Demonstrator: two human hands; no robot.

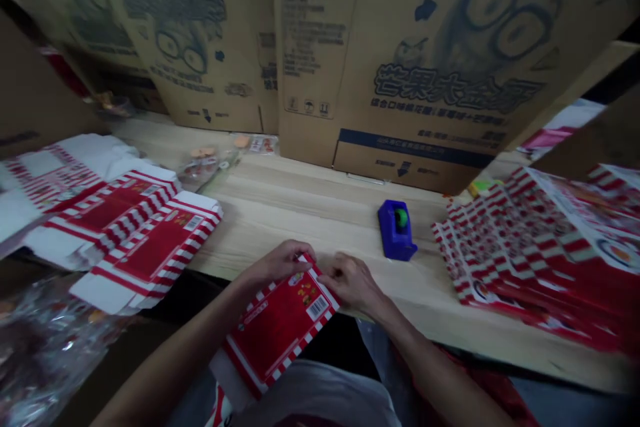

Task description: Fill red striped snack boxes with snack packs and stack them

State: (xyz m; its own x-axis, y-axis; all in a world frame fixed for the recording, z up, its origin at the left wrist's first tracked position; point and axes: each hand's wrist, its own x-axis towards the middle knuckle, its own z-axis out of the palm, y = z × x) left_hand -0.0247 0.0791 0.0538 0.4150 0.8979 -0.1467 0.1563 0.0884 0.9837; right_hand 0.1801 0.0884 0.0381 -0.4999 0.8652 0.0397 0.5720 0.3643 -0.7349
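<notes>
A flat red carton with white stripes and a barcode point(280, 327) lies tilted over the near edge of the wooden table point(310, 207). My left hand point(280, 261) pinches its far top edge with curled fingers. My right hand point(353, 281) grips the same end at the right corner, fingers closed on the card. Both forearms reach in from the bottom of the view. A blue tape dispenser with a green roll point(397, 229) stands on the table just beyond my right hand.
Flat red-and-white cartons are heaped at the left point(145, 240) and fanned in a big stack at the right point(540, 260). Large printed cardboard boxes point(400, 60) wall off the table's back. Small packets point(210, 160) lie at the back left; clear plastic bags point(40, 347) at lower left.
</notes>
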